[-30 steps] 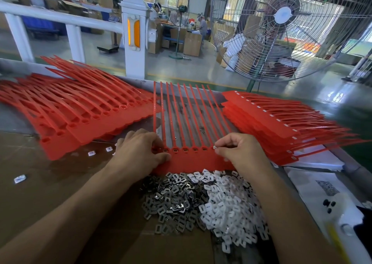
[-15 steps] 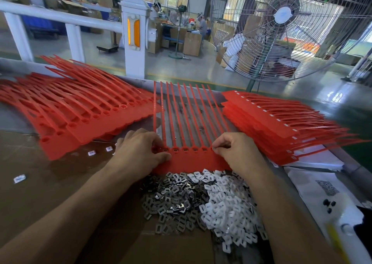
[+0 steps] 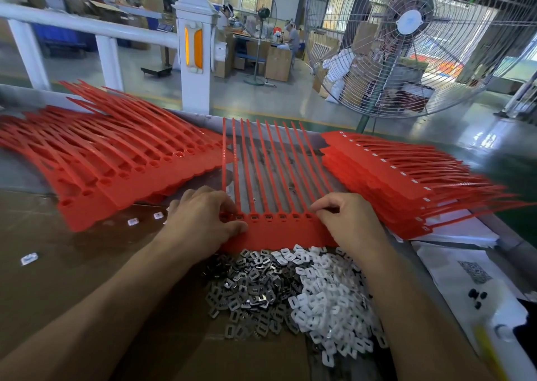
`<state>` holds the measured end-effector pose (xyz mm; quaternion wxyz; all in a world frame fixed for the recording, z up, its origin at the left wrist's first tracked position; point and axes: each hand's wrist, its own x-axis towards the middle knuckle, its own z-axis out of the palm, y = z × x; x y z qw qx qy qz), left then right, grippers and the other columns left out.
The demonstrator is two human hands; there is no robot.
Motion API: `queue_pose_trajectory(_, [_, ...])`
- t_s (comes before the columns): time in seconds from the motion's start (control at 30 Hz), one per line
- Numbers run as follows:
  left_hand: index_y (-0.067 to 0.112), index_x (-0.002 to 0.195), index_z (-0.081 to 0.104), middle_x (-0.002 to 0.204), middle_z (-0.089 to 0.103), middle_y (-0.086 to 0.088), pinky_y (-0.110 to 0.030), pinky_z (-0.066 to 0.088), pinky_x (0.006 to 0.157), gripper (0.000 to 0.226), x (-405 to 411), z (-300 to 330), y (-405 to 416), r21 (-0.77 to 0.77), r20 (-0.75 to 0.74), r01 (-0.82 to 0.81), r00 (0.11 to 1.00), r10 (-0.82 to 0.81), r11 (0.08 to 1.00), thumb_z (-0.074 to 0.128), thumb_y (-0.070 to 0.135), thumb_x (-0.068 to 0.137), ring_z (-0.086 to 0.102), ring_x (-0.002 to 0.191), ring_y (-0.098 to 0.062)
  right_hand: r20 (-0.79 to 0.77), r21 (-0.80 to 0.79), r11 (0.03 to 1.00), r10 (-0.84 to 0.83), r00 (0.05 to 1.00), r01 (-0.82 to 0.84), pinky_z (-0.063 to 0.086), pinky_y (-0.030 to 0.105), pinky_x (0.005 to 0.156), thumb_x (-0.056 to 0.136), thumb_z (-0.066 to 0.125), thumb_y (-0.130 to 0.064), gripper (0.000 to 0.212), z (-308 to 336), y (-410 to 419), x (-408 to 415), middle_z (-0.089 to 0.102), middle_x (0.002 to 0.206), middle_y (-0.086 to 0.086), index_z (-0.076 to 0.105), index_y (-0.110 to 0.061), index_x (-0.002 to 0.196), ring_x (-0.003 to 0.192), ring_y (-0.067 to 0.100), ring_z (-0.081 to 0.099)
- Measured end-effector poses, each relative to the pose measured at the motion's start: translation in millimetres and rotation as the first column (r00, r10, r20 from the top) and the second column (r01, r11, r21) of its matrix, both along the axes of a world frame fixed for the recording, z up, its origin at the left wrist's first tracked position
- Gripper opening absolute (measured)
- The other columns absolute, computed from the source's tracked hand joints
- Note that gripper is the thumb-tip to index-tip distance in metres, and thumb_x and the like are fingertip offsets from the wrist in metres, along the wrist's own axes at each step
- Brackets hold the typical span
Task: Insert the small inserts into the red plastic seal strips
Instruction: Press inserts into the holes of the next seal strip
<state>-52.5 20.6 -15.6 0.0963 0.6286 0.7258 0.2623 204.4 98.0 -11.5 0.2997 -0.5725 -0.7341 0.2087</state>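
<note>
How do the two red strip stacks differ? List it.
The left stack is fanned loosely, its head sockets open and empty; the right stack is squared up neatly, with white inserts showing in its sockets. The left stack's tails point up and left, the right stack's point right. Both are red comb-like sheets on the table.

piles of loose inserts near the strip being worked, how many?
2. A grey metal pile on the left and a white plastic pile on the right, touching, both just in front of the red strip sheet. A few strays lie apart.
</note>
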Motion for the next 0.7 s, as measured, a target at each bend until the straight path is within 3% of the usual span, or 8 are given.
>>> queue_pose_trajectory(0.1, [0.041,0.107,0.067,0.122,0.056,0.012,-0.040,0.029,0.102,0.033,0.3,0.0,0.0,0.004,-0.012,0.002,1.000,-0.002,1.000,0.073,0.060,0.081,0.044,0.120,-0.016,0.041,0.009,1.000,0.014,0.999,-0.015,0.040,0.007,0.071,0.100,0.063,-0.014,0.024,2.4,-1.6,1.4,0.064,0.097,-0.026,0.080,-0.030,0.101,0.085,-0.012,0.058])
queue_pose_trajectory(0.17, [0.040,0.106,0.068,0.121,0.056,0.011,-0.040,0.029,0.102,0.032,0.6,0.1,0.1,0.009,-0.015,-0.002,1.000,0.002,1.000,0.073,0.060,0.081,0.044,0.120,-0.016,0.065,-0.005,1.000,0.031,0.997,-0.031,0.050,0.017,0.078,0.100,0.062,-0.015,0.023,4.8,-4.3,-0.5,0.067,0.105,-0.019,0.079,-0.030,0.103,0.088,-0.004,0.063])
queue_pose_trajectory(0.27, [0.040,0.106,0.067,0.121,0.056,0.011,-0.040,0.029,0.102,0.032,0.9,-0.2,0.4,0.005,-0.014,-0.007,1.000,0.007,1.000,0.073,0.060,0.080,0.044,0.121,-0.017,0.048,0.011,0.999,0.052,0.997,-0.053,0.054,0.029,0.083,0.098,0.069,-0.026,0.013,10.2,-11.8,-4.0,0.069,0.103,-0.024,0.077,-0.036,0.095,0.091,-0.005,0.062])
queue_pose_trajectory(0.47, [0.040,0.106,0.067,0.120,0.056,0.011,-0.040,0.030,0.101,0.033,1.1,-1.6,1.2,0.012,-0.022,-0.013,1.000,0.013,1.000,0.073,0.061,0.080,0.044,0.120,-0.017,0.077,-0.066,0.916,0.401,0.913,-0.396,0.044,0.014,0.076,0.092,0.078,-0.033,0.004,15.2,-36.8,-25.8,0.068,0.096,-0.025,0.078,-0.036,0.095,0.090,-0.008,0.064])
queue_pose_trajectory(0.7, [0.040,0.106,0.067,0.121,0.056,0.011,-0.040,0.029,0.101,0.031,1.7,-2.6,1.1,0.020,-0.027,-0.011,1.000,0.012,1.000,0.072,0.060,0.082,0.044,0.121,-0.016,0.180,-0.119,0.832,0.555,0.812,-0.542,0.048,0.018,0.078,0.088,0.081,-0.036,0.010,18.0,-51.5,-46.4,0.064,0.095,-0.017,0.078,-0.030,0.095,0.089,-0.002,0.061])
